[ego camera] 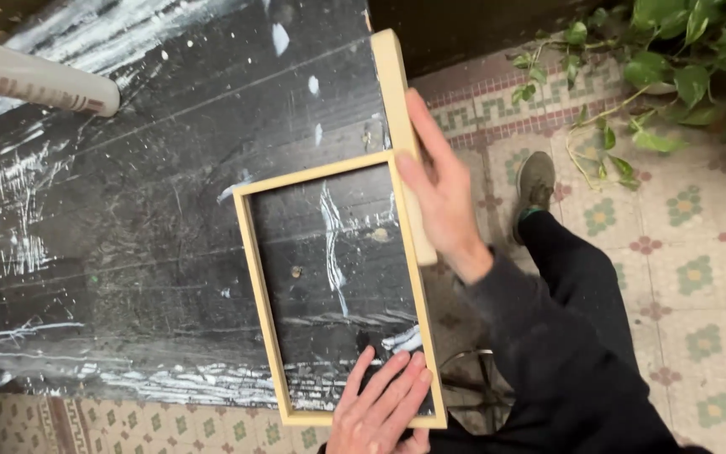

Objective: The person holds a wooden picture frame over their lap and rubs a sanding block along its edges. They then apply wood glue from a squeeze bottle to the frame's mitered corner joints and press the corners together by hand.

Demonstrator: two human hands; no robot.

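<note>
Head view showed a pale wooden frame (254,277) lying flat on the black paint-streaked table (128,210), its four sides already joined. The left hand (380,408) pressed flat, fingers spread, on its near corner, grasping nothing. The right hand (439,189) clasped a loose wooden strip (397,92) against the frame's far side; that strip appeared not yet fixed.

soft even daylight, faint shadows, dark worktop (128,210) slightly glossy, mild motion blur, corners dim

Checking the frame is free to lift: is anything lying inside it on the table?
No, the wooden frame encloses only bare paint-streaked black tabletop.
</note>
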